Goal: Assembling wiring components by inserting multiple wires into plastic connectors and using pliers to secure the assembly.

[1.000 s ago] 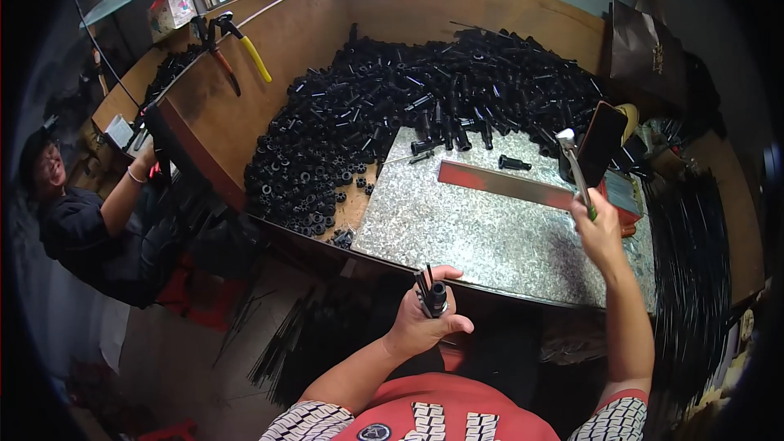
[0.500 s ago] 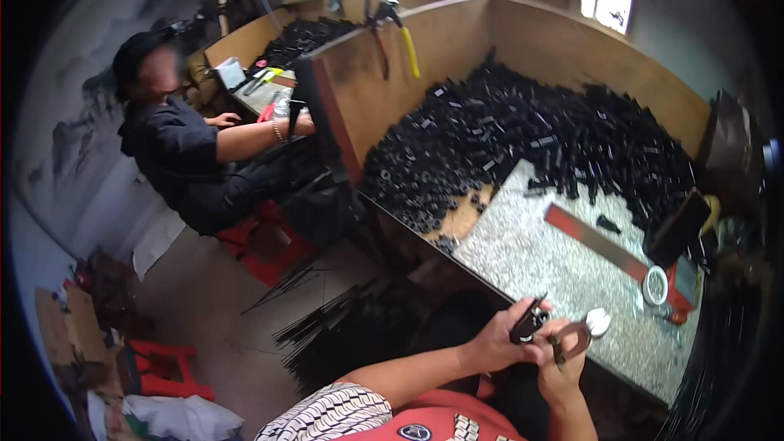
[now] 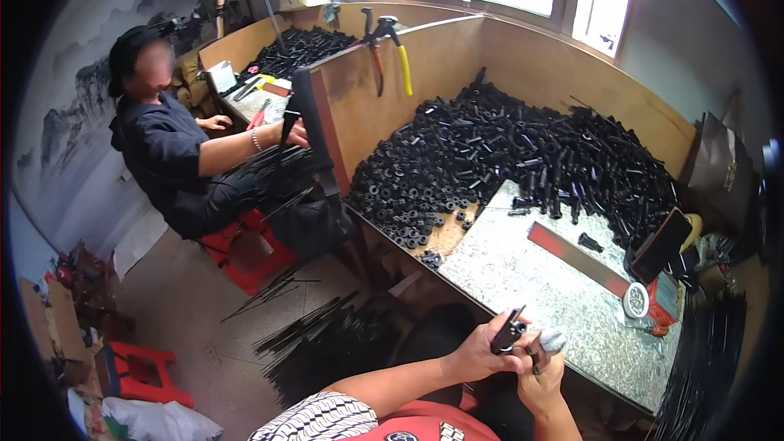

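Note:
My left hand point(image 3: 480, 355) is closed around a dark cylindrical part point(image 3: 508, 336), which has a round opening at its end. Just to its right, my right hand point(image 3: 541, 384) grips pliers with a silver head point(image 3: 552, 340); the head is smeared by motion and the handles are mostly hidden by my fingers. Both hands meet in front of me, near the front edge of the speckled work board point(image 3: 498, 278). On that board lies a single loose black part point(image 3: 590, 242), beyond a flat red-brown metal bar point(image 3: 576, 258).
A large heap of black tubular parts point(image 3: 506, 139) fills the back of the wooden bin. More pliers point(image 3: 392, 49) hang on the partition. A phone point(image 3: 660, 245) leans at the right, beside a round white-rimmed object point(image 3: 635, 300). Black rods point(image 3: 327, 343) lie low at left; a co-worker point(image 3: 175, 139) sits beyond.
The whole view has shifted slightly. Both hands stay together, and the pliers' head has tilted and moved nearer the dark part in my left hand.

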The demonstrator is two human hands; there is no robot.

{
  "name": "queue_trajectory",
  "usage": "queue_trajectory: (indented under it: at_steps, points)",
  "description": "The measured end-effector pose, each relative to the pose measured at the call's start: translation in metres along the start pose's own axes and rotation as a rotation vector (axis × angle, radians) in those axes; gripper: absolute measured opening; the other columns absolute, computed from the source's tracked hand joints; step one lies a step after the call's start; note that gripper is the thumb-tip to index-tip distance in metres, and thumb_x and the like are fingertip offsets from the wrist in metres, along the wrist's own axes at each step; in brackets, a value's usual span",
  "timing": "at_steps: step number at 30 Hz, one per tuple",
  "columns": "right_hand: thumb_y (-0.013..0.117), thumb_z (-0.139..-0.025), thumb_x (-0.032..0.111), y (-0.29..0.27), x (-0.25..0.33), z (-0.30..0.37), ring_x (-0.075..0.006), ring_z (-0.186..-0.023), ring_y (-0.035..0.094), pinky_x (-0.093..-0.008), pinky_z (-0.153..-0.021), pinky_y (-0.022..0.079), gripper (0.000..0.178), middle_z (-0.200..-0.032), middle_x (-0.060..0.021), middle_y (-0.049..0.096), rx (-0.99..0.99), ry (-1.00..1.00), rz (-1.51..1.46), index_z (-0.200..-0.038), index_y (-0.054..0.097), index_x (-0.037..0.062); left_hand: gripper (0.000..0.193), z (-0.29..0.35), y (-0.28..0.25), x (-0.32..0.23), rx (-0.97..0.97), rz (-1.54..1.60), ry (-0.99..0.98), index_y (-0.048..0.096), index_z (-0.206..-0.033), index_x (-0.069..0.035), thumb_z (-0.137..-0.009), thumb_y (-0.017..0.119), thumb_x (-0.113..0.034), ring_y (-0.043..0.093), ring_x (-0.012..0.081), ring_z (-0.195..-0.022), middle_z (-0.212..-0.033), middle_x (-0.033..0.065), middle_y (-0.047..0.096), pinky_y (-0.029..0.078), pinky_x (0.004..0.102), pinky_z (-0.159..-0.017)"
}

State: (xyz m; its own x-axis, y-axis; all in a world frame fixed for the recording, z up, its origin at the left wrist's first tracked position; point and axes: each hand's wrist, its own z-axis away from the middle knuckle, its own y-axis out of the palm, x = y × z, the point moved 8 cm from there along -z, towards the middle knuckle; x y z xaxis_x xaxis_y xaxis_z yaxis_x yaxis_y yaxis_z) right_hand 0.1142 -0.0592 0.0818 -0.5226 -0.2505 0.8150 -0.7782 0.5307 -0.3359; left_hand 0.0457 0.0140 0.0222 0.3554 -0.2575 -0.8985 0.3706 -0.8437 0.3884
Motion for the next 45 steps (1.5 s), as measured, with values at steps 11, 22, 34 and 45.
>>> queue_trajectory:
  at_steps: [11,22,34,45]
  points:
    - [0.056,-0.089,0.008,-0.002,-0.017,-0.001,-0.0136,-0.068,0.061,-0.0260,-0.062,0.049,0.011,-0.079,-0.0079,0.062,-0.104,0.340,-0.182,-0.090,0.058,-0.0030,0.062,0.006,-0.004,-0.028,-0.070,-0.052,0.143,0.049,-0.116,0.003,-0.072,0.080,-0.028,0.045,0.0052,-0.063,-0.064,-0.0055,0.046,0.040,0.0219,-0.067]
    - [0.063,-0.085,0.009,-0.010,-0.028,0.003,-0.0222,-0.071,0.058,-0.0330,-0.066,0.046,0.014,-0.078,-0.0119,0.058,-0.185,0.346,-0.159,-0.091,0.058,-0.0018,0.069,0.010,-0.006,-0.005,-0.014,-0.034,0.183,0.046,-0.129,0.003,-0.076,0.078,-0.027,0.041,0.0035,-0.058,-0.064,-0.0053,0.046,0.032,0.0197,-0.055]
    - [0.064,-0.084,0.010,-0.015,-0.020,-0.005,-0.0237,-0.068,0.058,-0.0325,-0.064,0.046,0.015,-0.077,-0.0132,0.058,-0.130,0.269,-0.097,-0.091,0.059,-0.0021,0.068,0.008,-0.002,-0.004,0.012,0.003,0.182,0.044,-0.128,0.003,-0.077,0.078,-0.027,0.040,0.0034,-0.058,-0.064,-0.0049,0.046,0.032,0.0200,-0.056]
    - [0.062,-0.081,0.012,0.007,0.003,-0.010,-0.0199,-0.065,0.057,-0.0319,-0.061,0.045,0.013,-0.072,-0.0087,0.057,0.033,0.091,-0.125,-0.085,0.058,0.0001,0.076,0.010,-0.016,-0.010,-0.087,-0.100,0.204,0.038,-0.126,0.005,-0.078,0.072,-0.044,0.054,0.0067,-0.074,-0.073,-0.0017,0.058,0.041,0.0248,-0.074]
